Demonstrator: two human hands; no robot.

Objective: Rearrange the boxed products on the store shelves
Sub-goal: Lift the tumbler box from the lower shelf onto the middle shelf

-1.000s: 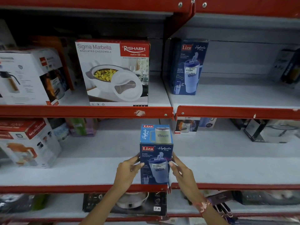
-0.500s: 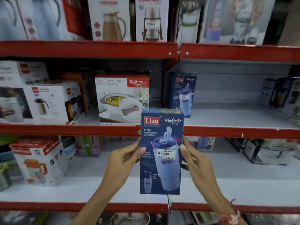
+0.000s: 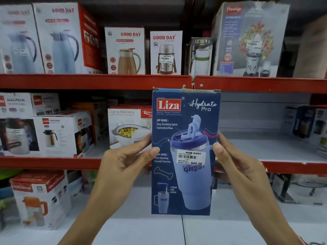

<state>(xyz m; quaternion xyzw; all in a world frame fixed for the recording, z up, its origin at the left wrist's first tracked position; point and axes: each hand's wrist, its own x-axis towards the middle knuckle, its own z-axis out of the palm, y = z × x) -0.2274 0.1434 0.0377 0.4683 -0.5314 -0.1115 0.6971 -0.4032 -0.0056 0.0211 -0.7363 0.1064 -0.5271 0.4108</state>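
Observation:
A tall blue Liza Hydrate Pro tumbler box (image 3: 184,174) is held upright in the air in front of the shelves, its printed front facing me. My left hand (image 3: 122,167) grips its left edge with the thumb on the front. My right hand (image 3: 238,167) grips its right edge the same way. The box covers the junction of two red shelf edges (image 3: 88,81) and hides whatever stands behind it on the middle shelf. A price sticker sits on the box front.
Top shelf holds Good Day flask boxes (image 3: 124,50), a Fable box (image 3: 201,55) and a Prestige blender box (image 3: 249,39). Middle shelf left has Magnum boxes (image 3: 62,133) and a Sigma Marbella casserole box (image 3: 127,126); its right bay (image 3: 265,147) shows bare surface. A red-topped jug box (image 3: 40,198) stands lower left.
Both hands have lifted the Liza box from the lower shelf up to the level of the middle shelf and closer to me. My view has tilted upward, showing the top shelf.

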